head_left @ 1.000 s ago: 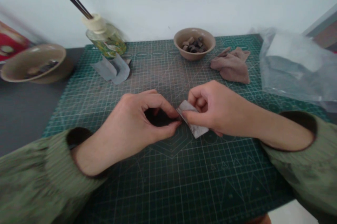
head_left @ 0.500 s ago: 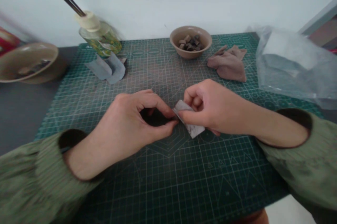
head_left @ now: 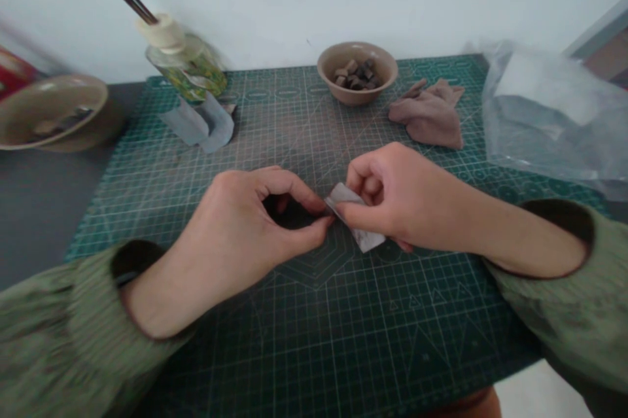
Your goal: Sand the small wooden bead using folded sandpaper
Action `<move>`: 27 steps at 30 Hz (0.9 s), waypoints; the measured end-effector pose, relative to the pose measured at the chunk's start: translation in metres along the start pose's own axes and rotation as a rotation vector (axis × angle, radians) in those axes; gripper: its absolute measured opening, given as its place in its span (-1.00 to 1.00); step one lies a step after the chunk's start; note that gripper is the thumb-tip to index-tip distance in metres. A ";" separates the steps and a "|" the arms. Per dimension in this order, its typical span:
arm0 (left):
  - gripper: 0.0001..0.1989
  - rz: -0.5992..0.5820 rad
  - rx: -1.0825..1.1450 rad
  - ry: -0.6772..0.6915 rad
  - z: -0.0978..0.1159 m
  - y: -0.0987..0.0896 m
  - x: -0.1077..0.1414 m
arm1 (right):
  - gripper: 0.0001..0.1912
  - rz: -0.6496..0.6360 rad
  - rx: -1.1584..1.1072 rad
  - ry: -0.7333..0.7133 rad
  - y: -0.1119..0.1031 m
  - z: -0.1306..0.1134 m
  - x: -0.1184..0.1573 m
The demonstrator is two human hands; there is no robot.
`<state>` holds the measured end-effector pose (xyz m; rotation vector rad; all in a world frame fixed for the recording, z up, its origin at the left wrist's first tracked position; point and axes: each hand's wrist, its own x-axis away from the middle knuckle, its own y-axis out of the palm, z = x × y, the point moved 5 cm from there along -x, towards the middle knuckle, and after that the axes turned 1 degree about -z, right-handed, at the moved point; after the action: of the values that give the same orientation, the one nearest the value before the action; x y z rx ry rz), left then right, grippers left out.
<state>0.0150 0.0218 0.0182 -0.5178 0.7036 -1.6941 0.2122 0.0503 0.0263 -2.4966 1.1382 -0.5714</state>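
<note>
My right hand (head_left: 397, 199) pinches a small folded grey-white sheet (head_left: 367, 238) between thumb and fingers, above the green gridded mat (head_left: 314, 313). Thumb and index fingertips of my left hand (head_left: 265, 222) are pressed together at the left edge of that sheet. What lies between those left fingertips is too small and partly hidden to name. Both hands nearly touch at the middle of the mat.
Behind my hands stands a brown bowl (head_left: 326, 76) of small dark blocks, with a brown cloth (head_left: 432, 118) and a plastic bag (head_left: 554, 120) to its right. At left are bent grey sheets (head_left: 218, 127), a reed diffuser (head_left: 189, 68) and another bowl (head_left: 98, 104).
The view has shifted slightly, with the background things a little higher. My hands keep nearly the same pose, and the sheet stays in my right hand.
</note>
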 end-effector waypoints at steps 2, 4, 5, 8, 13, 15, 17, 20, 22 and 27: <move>-0.92 -0.001 0.000 -0.001 0.000 0.000 0.000 | -0.74 0.033 0.025 -0.010 -0.002 -0.001 -0.001; -0.91 -0.014 0.001 0.005 0.000 0.000 0.000 | -0.72 0.056 0.075 -0.017 -0.006 0.000 -0.001; -0.91 -0.017 0.006 0.015 0.000 0.000 0.000 | -0.71 0.058 0.103 -0.014 -0.008 0.000 -0.001; -0.92 -0.028 0.018 0.033 0.001 0.001 0.000 | -0.63 0.116 0.124 0.004 -0.016 0.004 -0.001; -0.92 -0.026 0.025 0.053 0.001 0.000 0.000 | -0.58 0.094 0.036 -0.009 -0.019 0.006 0.000; -0.92 -0.030 0.026 0.061 0.000 0.000 0.001 | -0.59 0.062 0.007 -0.004 -0.015 0.005 0.000; -0.92 -0.035 0.026 0.062 0.000 0.000 0.001 | -0.62 0.030 -0.029 0.000 -0.012 0.004 -0.001; -0.92 -0.034 0.020 0.063 -0.001 0.000 0.001 | -0.68 -0.002 -0.042 0.005 -0.007 0.002 -0.002; -0.92 -0.034 0.020 0.069 0.000 0.000 0.001 | -0.69 0.014 -0.024 0.007 -0.006 0.003 -0.002; -0.92 -0.034 0.018 0.068 0.000 0.000 0.001 | -0.70 0.032 -0.010 0.007 -0.008 0.004 -0.003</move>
<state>0.0147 0.0210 0.0185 -0.4636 0.7313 -1.7550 0.2176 0.0583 0.0258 -2.4819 1.1851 -0.5679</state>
